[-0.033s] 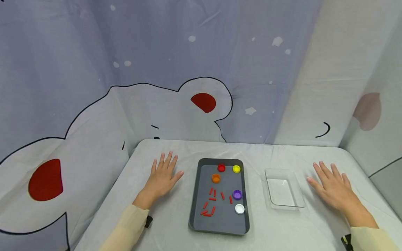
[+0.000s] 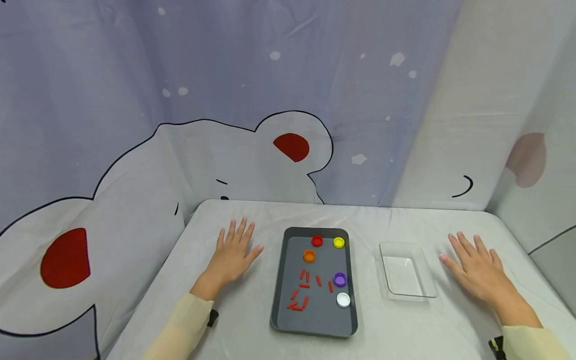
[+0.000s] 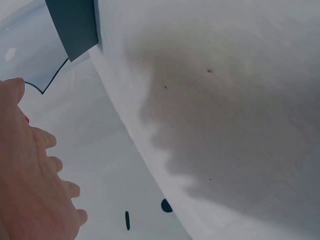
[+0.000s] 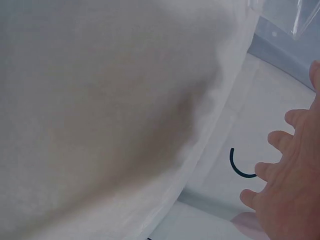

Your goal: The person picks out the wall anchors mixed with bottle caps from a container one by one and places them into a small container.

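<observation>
My left hand (image 2: 230,257) is held with fingers spread, left of a dark grey tray (image 2: 310,325); nothing is in it. The tray carries several short red sticks (image 2: 304,286) and small round caps: red (image 2: 317,241), yellow (image 2: 339,242), orange (image 2: 309,256), purple (image 2: 340,279) and white (image 2: 343,300). To the tray's right stands a clear rectangular container (image 2: 408,294). Beyond it, my right hand (image 2: 479,270) also has its fingers spread and holds nothing. Both wrist views show the left hand (image 3: 35,175) and right hand (image 4: 295,175) with shadows on the white cloth.
A white cloth (image 2: 243,320) covers the table. Behind it hangs a curtain (image 2: 234,90) with a printed bear pattern, and more fabric closes off the left and right sides. The clear container's thin walls are hard to make out.
</observation>
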`<state>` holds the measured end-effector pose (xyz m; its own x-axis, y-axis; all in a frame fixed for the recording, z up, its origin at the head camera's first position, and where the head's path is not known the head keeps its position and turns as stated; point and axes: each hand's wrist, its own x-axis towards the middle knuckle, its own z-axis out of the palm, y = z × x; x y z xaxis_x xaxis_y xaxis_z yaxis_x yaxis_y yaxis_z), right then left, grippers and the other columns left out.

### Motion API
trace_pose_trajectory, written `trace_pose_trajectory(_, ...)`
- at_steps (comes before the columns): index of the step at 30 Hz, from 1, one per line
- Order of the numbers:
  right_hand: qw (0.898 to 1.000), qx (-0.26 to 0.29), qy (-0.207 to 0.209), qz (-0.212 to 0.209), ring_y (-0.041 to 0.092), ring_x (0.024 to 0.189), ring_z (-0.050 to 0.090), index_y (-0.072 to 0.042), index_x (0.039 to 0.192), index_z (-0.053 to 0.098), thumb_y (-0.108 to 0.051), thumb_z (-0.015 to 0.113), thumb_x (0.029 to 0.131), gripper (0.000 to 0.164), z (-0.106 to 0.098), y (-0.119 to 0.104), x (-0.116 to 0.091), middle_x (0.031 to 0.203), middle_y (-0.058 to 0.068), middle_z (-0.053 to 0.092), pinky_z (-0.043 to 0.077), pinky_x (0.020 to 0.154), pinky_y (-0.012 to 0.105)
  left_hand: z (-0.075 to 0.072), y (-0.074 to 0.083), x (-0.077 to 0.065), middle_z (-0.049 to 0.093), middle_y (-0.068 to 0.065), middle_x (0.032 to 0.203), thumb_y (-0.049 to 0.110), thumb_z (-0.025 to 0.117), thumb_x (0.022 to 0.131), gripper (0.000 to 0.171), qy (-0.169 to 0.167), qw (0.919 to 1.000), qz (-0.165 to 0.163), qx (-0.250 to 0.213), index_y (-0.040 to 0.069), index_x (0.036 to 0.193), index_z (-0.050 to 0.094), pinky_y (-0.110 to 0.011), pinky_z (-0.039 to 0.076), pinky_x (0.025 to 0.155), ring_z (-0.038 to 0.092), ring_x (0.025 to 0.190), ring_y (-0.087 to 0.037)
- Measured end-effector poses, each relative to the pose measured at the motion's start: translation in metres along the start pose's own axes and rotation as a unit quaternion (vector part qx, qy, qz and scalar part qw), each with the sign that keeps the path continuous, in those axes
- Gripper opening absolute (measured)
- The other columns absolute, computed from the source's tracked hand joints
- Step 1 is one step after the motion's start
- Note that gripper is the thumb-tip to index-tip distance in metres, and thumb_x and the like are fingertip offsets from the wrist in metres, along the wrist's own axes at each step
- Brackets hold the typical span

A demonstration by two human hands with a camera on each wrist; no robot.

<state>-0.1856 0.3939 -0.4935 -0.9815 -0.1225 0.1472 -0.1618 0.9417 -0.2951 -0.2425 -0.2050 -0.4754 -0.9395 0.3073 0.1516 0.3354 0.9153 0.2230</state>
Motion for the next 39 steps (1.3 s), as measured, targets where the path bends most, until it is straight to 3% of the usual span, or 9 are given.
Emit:
trace_pose_trajectory(13, 1.000, 0.016, 0.020, -0.018, 0.049, 0.152, -0.010, -0.006, 0.163, 0.013, -0.043, 0.042, 0.109, 0.072, -0.002, -0.012, -0.004, 0.165, 0.029, 0.013, -0.011, 0.113, 0.072, -0.002, 0.010, -0.004, 0.010, -0.013, 0.170, 0.059, 0.036, 0.106, 0.076, -0.002, 0.9999, 0.006, -0.009, 0.012, 0.163, 0.021, -0.063, -0.001, 0.120, -0.002, 0.156, -0.038)
trace_pose_trajectory(25, 0.991, 0.078, 0.064, -0.082, 0.044, 0.154, 0.003, -0.004, 0.160, 0.027, -0.034, 0.055, 0.105, 0.069, -0.002, -0.066, -0.002, 0.161, 0.029, 0.025, -0.006, 0.119, 0.065, -0.007, 0.038, -0.016, 0.008, -0.011, 0.170, 0.058, 0.037, 0.106, 0.075, -0.003, 0.9992, 0.033, -0.023, 0.013, 0.163, 0.021, -0.065, 0.005, 0.120, -0.003, 0.156, -0.035)
trace_pose_trajectory(39, 0.980, 0.111, 0.082, -0.142, 0.046, 0.144, 0.028, -0.005, 0.155, 0.040, -0.032, 0.067, 0.098, 0.068, 0.010, -0.130, 0.006, 0.152, 0.021, 0.041, 0.020, 0.113, 0.065, 0.003, 0.065, -0.028, 0.006, -0.008, 0.171, 0.065, 0.034, 0.104, 0.080, -0.016, 0.9973, 0.069, -0.021, 0.015, 0.164, 0.018, -0.062, 0.005, 0.121, -0.002, 0.157, -0.033)
